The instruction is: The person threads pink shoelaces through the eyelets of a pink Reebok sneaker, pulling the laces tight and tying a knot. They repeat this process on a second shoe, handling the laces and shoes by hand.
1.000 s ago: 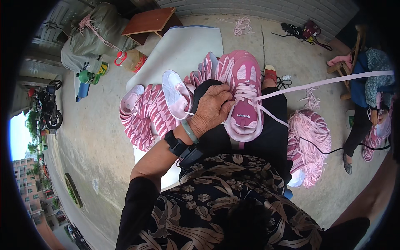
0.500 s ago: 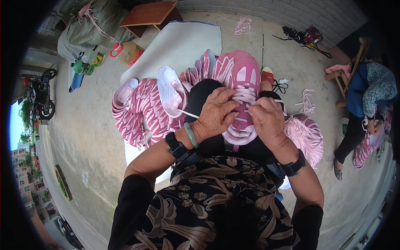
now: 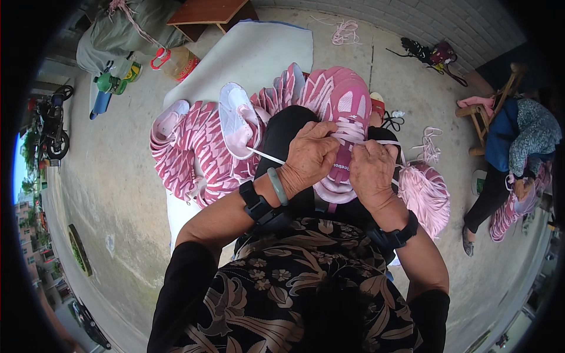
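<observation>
A pink sneaker upper (image 3: 351, 109) lies across my lap, toe pointing away from me. Pale shoelace (image 3: 351, 130) crosses its middle in several rows. At the left edge of these rows, my left hand (image 3: 311, 152) pinches the lace with thumb and curled fingers; a loose lace end (image 3: 266, 155) trails out beside it to the left. My right hand (image 3: 374, 172) is closed at the tongue's right side, fingertips pinched on the lace, with another strand passing behind it. What exactly lies between the fingertips is partly hidden.
Stacked pink uppers (image 3: 203, 147) curve along my left on a white sheet (image 3: 253, 53). A bundle of pink laces (image 3: 425, 200) sits at my right. Farther right, a co-worker (image 3: 532, 132) bends over similar uppers beside a wooden chair (image 3: 500, 106). Plastic bottles (image 3: 176, 63) stand at the far left.
My left fingers, earlier stretched over the upper, have curled in around the lace at its left edge. My right hand has stayed closed by the tongue. The whole view has shifted slightly.
</observation>
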